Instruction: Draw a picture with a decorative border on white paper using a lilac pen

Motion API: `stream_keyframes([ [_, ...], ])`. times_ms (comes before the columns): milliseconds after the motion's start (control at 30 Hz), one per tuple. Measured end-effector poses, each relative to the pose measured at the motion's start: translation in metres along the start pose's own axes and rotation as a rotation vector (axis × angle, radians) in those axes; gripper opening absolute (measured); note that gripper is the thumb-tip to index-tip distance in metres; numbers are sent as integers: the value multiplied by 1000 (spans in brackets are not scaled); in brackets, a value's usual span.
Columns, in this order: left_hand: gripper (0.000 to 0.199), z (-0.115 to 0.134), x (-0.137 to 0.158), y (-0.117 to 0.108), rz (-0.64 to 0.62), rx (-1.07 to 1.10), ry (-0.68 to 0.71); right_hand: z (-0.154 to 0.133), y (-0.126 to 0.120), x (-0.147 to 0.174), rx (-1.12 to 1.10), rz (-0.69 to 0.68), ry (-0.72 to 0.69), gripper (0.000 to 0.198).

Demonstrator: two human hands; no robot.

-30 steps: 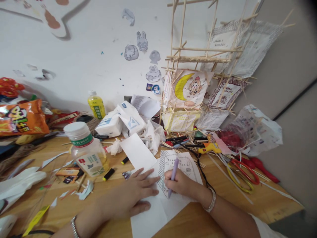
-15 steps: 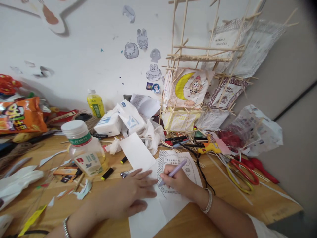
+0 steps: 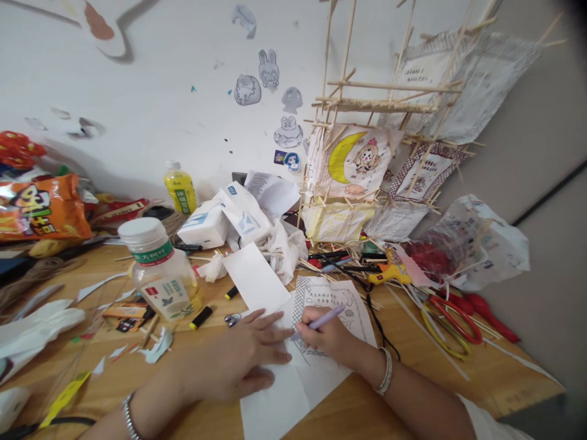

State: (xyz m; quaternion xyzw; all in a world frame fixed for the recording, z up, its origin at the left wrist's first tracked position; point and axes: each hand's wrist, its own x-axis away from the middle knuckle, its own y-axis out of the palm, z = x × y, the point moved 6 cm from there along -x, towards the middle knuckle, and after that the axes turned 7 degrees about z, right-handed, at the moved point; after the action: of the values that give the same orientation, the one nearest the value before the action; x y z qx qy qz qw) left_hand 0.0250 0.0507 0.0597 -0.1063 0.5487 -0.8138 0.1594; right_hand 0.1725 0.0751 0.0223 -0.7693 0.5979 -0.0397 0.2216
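My right hand grips a light purple pen, its tip down at the left border of a drawing. That drawing is on a white sheet of paper with a crosshatched strip, handwritten characters and a wavy frame. My left hand lies on the sheet's left part with the fingers spread, the fingertips close to the pen tip. A smaller blank white paper sits just beyond it. Beside my left hand are a black marker cap with a yellow band and a small shiny object.
Left of the paper stands a clear bottle with a white lid. Tissue packs and a yellow drink bottle are behind. A stick frame with drawn panels rises at the back right. Scissors and a yellow glue gun lie right.
My right hand and the pen have shifted slightly, the pen leaning lower. The whole view has moved a little; my left hand stays on the paper.
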Motion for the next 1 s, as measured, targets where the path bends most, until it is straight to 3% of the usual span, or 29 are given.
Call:
stream_keyframes([
  [1000,46,-2,0,1,26,21,-11,7,2,2,-74,-8,85,25],
])
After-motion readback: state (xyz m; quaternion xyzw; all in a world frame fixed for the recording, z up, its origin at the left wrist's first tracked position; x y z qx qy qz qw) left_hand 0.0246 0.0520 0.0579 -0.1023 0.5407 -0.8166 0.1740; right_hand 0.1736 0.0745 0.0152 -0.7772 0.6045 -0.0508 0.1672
